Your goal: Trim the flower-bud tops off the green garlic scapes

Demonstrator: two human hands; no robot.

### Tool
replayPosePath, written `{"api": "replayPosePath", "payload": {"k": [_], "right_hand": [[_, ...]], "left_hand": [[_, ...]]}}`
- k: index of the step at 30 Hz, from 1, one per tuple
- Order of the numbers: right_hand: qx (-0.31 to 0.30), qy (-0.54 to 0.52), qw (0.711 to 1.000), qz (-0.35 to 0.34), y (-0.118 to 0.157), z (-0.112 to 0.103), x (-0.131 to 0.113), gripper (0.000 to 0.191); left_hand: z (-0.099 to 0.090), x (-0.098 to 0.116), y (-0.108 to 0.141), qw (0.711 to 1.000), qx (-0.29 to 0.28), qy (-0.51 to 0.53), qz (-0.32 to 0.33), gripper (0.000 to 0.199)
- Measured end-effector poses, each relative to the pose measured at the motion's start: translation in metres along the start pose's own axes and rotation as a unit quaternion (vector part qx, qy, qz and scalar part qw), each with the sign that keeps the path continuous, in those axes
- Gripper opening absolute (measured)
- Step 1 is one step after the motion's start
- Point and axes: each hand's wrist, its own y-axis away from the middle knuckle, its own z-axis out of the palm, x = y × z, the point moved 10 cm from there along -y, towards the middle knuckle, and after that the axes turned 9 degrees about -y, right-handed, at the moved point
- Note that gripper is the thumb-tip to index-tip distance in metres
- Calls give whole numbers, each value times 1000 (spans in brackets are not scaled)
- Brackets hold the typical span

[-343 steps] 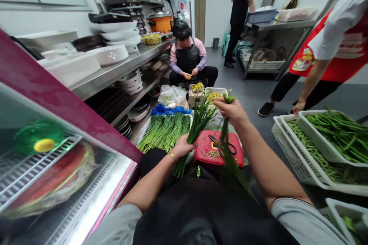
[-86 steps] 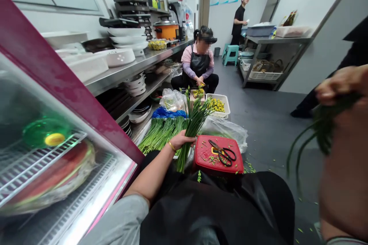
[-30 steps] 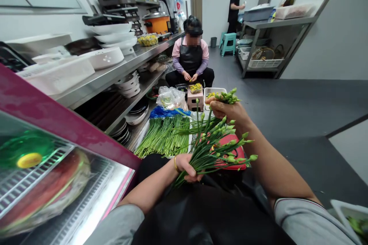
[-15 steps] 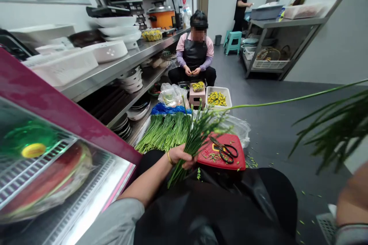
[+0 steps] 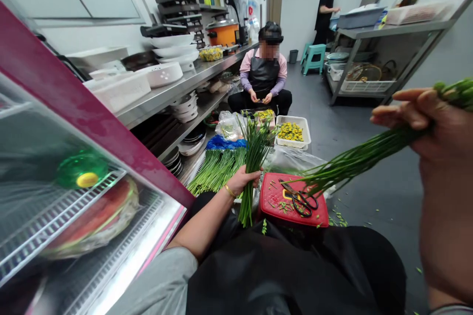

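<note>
My left hand (image 5: pixel 246 180) is closed around an upright bunch of flowering chives (image 5: pixel 256 150), its buds at the top and cut stems below. At the right, my right hand (image 5: pixel 439 120) grips a second bunch of chives (image 5: pixel 354 157); these stems slant down to the left, while the green buds gather at the hand. Below those stem ends, black-handled scissors (image 5: pixel 305 205) lie on a red plastic box (image 5: pixel 269 199) strewn with green clippings. Many more chives (image 5: pixel 212 174) lie side by side in a tray beyond my left hand.
Across from me a seated person (image 5: pixel 264 71) handles small pieces near a white basket (image 5: pixel 307 141) of yellow flowers. A steel shelf (image 5: pixel 177 87) with dishes and an open-looking display fridge (image 5: pixel 111 138) flank my left. Another person (image 5: pixel 325 10) stands by a steel table (image 5: pixel 401 29).
My right hand has come into view from the right edge, bringing its bunch leftward with the stems toward the red box. The left bunch is more upright. My view has shifted slightly.
</note>
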Motion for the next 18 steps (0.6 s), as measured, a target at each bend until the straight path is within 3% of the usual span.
{"api": "replayPosePath", "payload": {"k": [3, 7, 13, 18], "right_hand": [[-48, -63, 993, 88, 10, 38, 26, 40], [-95, -48, 978, 182, 27, 90, 63, 45], [-138, 22, 974, 180, 35, 146, 99, 48], [-172, 58, 971, 157, 34, 161, 115, 39]], "left_hand": [[-10, 2, 0, 999, 26, -27, 9, 56], [-11, 3, 2, 997, 32, -75, 13, 58], [0, 2, 5, 990, 29, -135, 27, 52], [8, -2, 6, 984, 13, -173, 29, 49]]}}
